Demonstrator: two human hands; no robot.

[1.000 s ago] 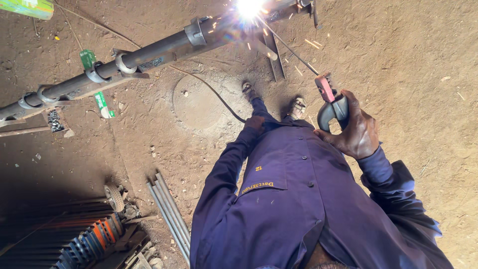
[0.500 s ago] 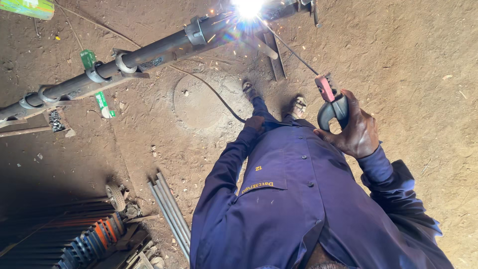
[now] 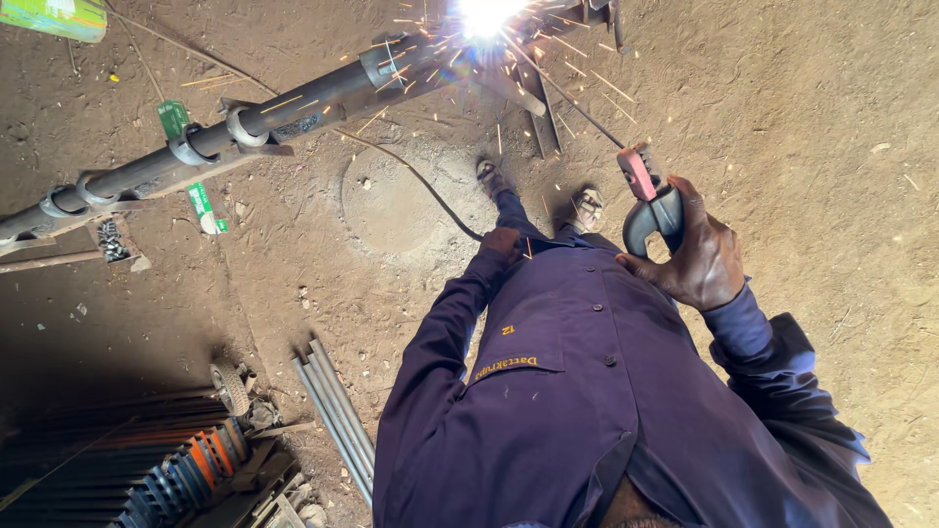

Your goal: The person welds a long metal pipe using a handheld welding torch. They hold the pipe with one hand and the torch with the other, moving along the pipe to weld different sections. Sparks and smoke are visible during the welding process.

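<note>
The right hand (image 3: 699, 259) has its fingers wrapped tight on a grey-handled, red-jawed electrode holder (image 3: 650, 200). Its thin rod (image 3: 577, 103) slants up-left to the bright arc (image 3: 486, 15) on a long dark steel pipe (image 3: 293, 103). The left hand (image 3: 502, 242), loosely curled, holds nothing, resting at the thigh above the dirt floor (image 3: 802, 117).

The glare of the arc (image 3: 486, 14) whites out the spot on the pipe (image 3: 293, 103) where your rod (image 3: 577, 106) ends, so you cannot see its tip. The pipe runs off the left edge. Your left hand (image 3: 502, 242) is mostly tucked behind its sleeve, so its grip cannot be told. Your right hand (image 3: 699, 259) covers the lower handle of the holder (image 3: 648, 200). The green can (image 3: 54, 17) is cut by the top edge, and the dark metalwork (image 3: 147, 469) at lower left sits in shadow, unclear
</note>
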